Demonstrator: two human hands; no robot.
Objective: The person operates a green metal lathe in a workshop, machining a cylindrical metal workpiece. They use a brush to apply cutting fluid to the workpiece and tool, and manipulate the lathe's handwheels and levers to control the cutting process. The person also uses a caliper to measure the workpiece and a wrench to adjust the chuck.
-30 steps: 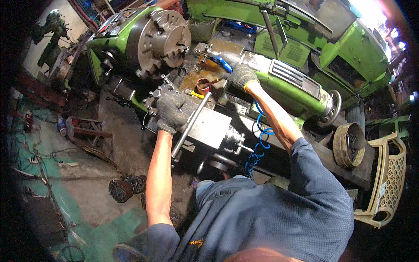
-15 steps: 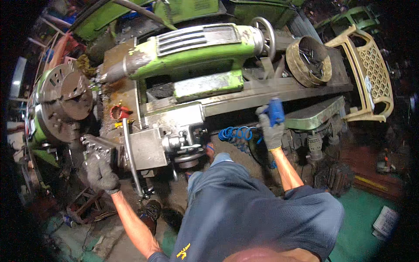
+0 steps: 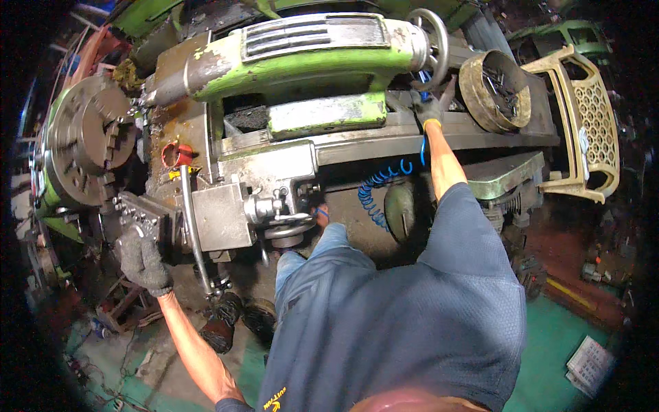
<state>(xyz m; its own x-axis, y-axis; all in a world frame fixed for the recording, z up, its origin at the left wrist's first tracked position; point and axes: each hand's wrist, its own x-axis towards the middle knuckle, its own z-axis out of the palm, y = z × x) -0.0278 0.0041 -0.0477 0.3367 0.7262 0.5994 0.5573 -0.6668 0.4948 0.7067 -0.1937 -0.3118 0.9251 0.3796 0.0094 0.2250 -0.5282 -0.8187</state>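
My left hand (image 3: 145,264), in a grey glove, is closed at the near edge of a dark metal tool post (image 3: 152,218) on a green lathe; its fingertips are partly hidden. Far off to the right, my right hand (image 3: 429,111), also gloved, reaches over the lathe bed. It is wrapped round a blue air blow gun (image 3: 423,88), partly hidden by the hand and the tailstock handwheel (image 3: 443,48). From it a coiled blue hose (image 3: 374,189) hangs down in front of the bed. The green tailstock (image 3: 302,72) lies along the back.
At the left stands the round lathe chuck (image 3: 96,134). A red ring-shaped part (image 3: 177,155) sits beside a long metal lever (image 3: 192,226). A round tin (image 3: 472,93) holding several metal pieces rests on the bed, near a beige plastic chair (image 3: 573,123) at the right.
My right hand has moved away from me with the blow gun, from in front of the bed to beside the handwheel. The hose has stretched after it. My left hand stays at the tool post.
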